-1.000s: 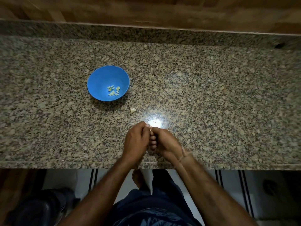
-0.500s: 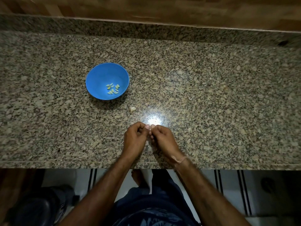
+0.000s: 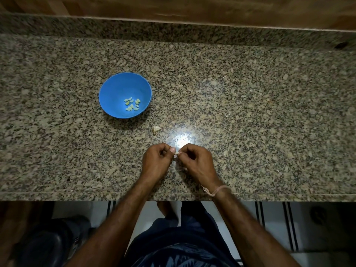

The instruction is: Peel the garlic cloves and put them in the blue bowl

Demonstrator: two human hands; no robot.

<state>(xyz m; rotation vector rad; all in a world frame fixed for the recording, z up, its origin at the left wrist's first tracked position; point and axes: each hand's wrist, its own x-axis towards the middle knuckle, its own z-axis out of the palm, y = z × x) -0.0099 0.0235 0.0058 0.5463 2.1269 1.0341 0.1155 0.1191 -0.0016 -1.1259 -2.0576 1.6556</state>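
While both grips work low at the front edge of the tabletop [image 3: 250,112], about midway along it, the danger is easy to call: the thing being peeled is tiny and held by fingertips alone. One slipped nail could flick it over that front edge to the floor, or out onto speckled stone where it would be hard to find.

The blue bowl [image 3: 115,89] sits well apart, back and to the left, so the carry over bare stone is a second chance to drop it.

Left grip [image 3: 157,160] and right grip [image 3: 196,162] have their fingers curled and tips meeting, both pinching one garlic clove [image 3: 176,153] between them.

Down in the bowl lies a small cluster of peeled cloves [image 3: 132,104], pale yellow-green and smooth. A pale scrap [image 3: 156,129] lies between bowl and hands; skin or unpeeled clove, I cannot tell. The clove in hand shows only as a whitish sliver, and how much skin is left on it is hidden.
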